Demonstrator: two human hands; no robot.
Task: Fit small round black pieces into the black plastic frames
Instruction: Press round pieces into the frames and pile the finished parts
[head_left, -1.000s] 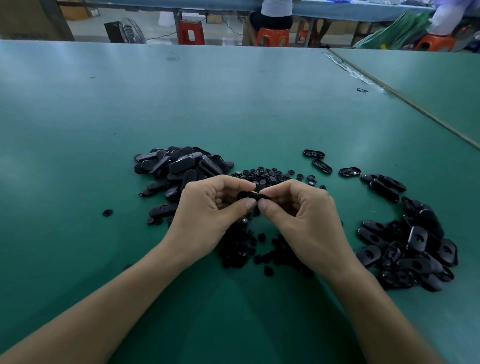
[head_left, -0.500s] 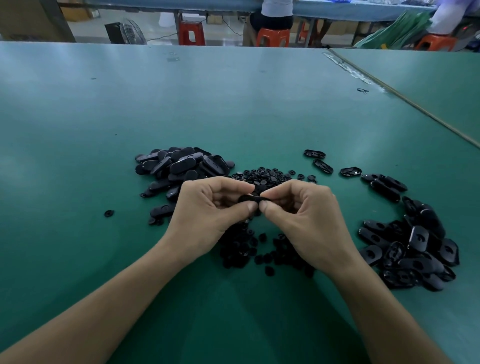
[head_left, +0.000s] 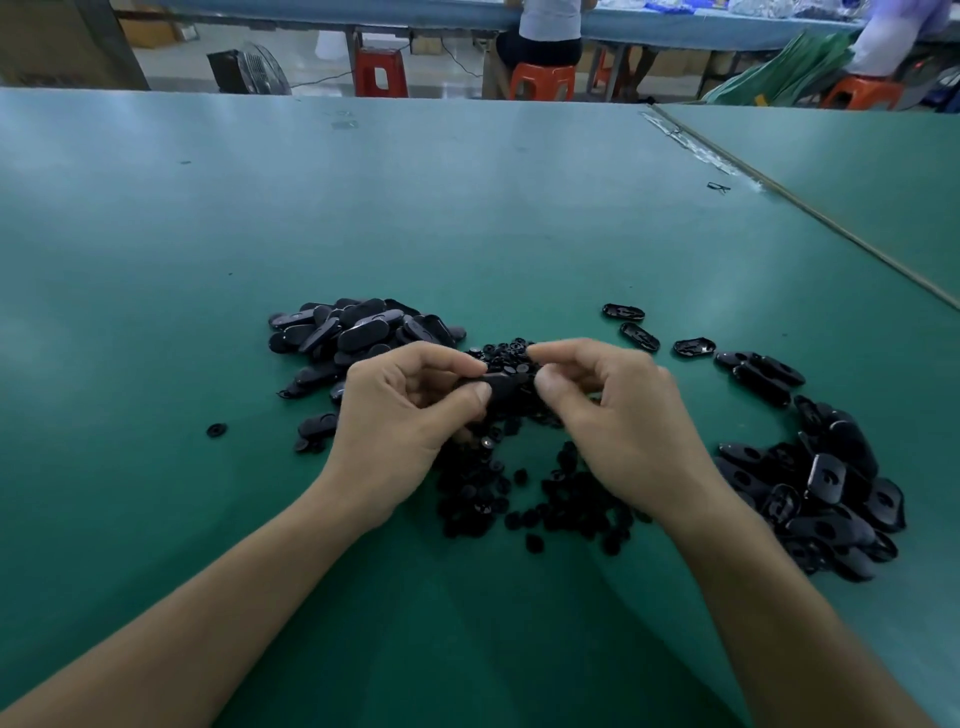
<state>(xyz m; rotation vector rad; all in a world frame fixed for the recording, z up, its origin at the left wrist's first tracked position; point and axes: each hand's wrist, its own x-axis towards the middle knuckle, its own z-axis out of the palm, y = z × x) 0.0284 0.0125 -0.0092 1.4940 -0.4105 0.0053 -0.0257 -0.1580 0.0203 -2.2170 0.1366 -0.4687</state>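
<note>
My left hand (head_left: 400, 421) pinches a black oval plastic frame (head_left: 501, 389) between thumb and fingers, just above the table. My right hand (head_left: 618, 415) is right beside it, fingers curled, thumb and forefinger at the frame's right end; whether they pinch the frame or a small piece is hidden. Under and in front of both hands lies a loose heap of small round black pieces (head_left: 540, 499). A pile of black frames (head_left: 353, 332) sits to the left and another pile of frames (head_left: 826, 483) to the right.
Three single frames (head_left: 639, 335) lie beyond the right hand, and one stray round piece (head_left: 215, 429) lies to the left on the green table (head_left: 467, 218). A seam (head_left: 810, 213) separates a second table at right. Stools and seated people are at the far back.
My hands have drawn slightly apart; the right thumb and forefinger have slid back to the frame's right end, while the left hand keeps its hold on the frame.
</note>
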